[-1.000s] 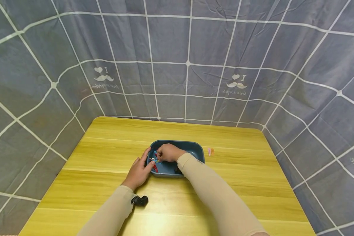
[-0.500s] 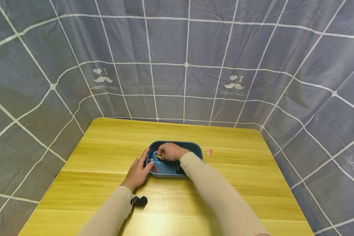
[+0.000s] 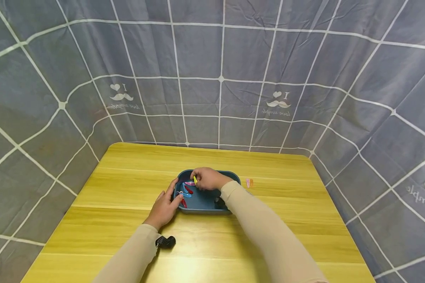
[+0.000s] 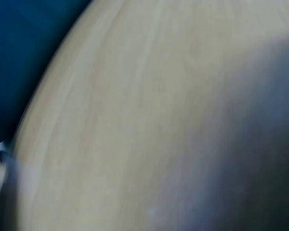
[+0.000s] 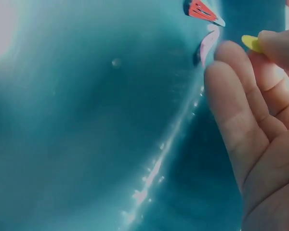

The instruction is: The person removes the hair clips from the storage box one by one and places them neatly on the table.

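Observation:
A dark blue plastic tub (image 3: 205, 211) stands on the table, with several snap hair clips at its left end. My left hand (image 3: 163, 210) holds the tub's left rim, its fingers along the outer side and its thumb over the edge. Near that thumb lie a blue hair clip (image 3: 186, 195) and a red hair clip (image 3: 183, 203). My right hand (image 3: 207, 179) is over the tub and pinches a yellow hair clip (image 5: 251, 43) between thumb and finger. A pink hair clip (image 5: 210, 47) and another red hair clip (image 5: 202, 10) lie beneath it.
A pink hair clip (image 3: 247, 182) and an orange hair clip (image 3: 251, 182) lie side by side on the wooden table (image 3: 287, 220), right of the tub. A grey checked curtain (image 3: 198, 94) surrounds the table's back and sides. The left wrist view is mostly blurred.
My right hand has picked the yellow hair clip out of the group and lifted it slightly up and to the right. My left hand stays on the tub's rim.

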`<move>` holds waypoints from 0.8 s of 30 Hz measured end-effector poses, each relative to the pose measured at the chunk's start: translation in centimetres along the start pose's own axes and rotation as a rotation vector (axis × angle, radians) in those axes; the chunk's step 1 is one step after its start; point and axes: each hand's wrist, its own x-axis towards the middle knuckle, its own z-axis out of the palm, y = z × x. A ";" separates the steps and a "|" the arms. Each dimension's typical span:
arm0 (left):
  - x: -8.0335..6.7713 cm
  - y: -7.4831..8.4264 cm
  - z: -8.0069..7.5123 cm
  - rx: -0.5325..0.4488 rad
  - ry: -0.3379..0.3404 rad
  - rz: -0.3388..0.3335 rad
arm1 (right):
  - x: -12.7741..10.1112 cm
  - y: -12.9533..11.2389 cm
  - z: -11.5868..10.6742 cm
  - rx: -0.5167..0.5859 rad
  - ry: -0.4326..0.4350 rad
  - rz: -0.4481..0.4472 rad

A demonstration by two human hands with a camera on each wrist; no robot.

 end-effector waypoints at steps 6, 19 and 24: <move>0.1 -0.1 0.1 0.002 0.005 -0.007 | -0.5 0.1 -1.0 -0.013 0.067 -0.018; 0.1 -0.2 0.2 0.003 0.008 0.006 | -2.2 -0.2 -3.3 -0.001 0.079 -0.045; 0.0 -0.1 0.1 -0.014 0.003 0.008 | -3.2 0.2 -4.1 0.013 0.098 -0.026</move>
